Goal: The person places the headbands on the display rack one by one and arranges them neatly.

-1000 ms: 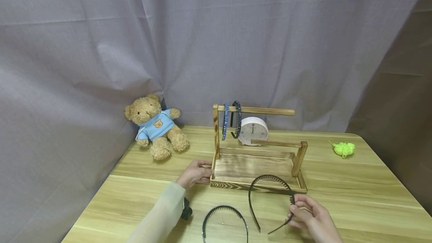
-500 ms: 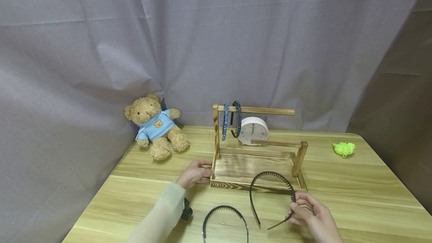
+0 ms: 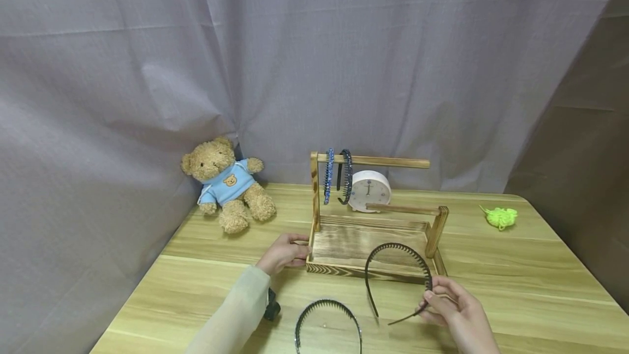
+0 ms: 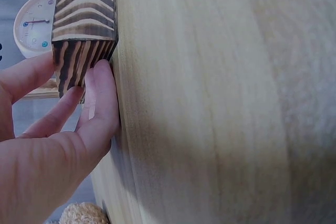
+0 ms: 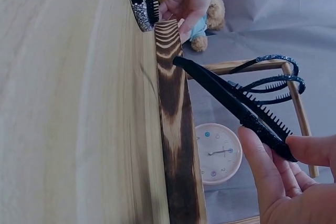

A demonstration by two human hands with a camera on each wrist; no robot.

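Note:
My right hand [image 3: 459,310] pinches a black toothed headband [image 3: 368,276] by its right side, between thumb and fingers. The band is raised, its arch overlapping the front of the wooden rack [image 3: 344,271] in the head view. With my left hand [image 3: 284,253] I hold the tray's left end wall, fingertips at its corner in the left wrist view. On the rack's upper bar [image 3: 388,161] hang a blue glittery headband [image 3: 328,176] and a dark sparkly one [image 3: 348,179]. Another black headband with a sparkly edge [image 3: 328,302] lies on the table in front.
A teddy bear [image 3: 228,184] in a blue shirt sits at the back left. Behind the rack stands a white round clock [image 3: 369,189]. The lower bar [image 3: 403,208] points left from its post. Bright green yarn [image 3: 500,217] lies at right; grey curtain behind.
My right hand has lifted the black headband slightly, moving it up and a little right. The left hand stays at the rack's end.

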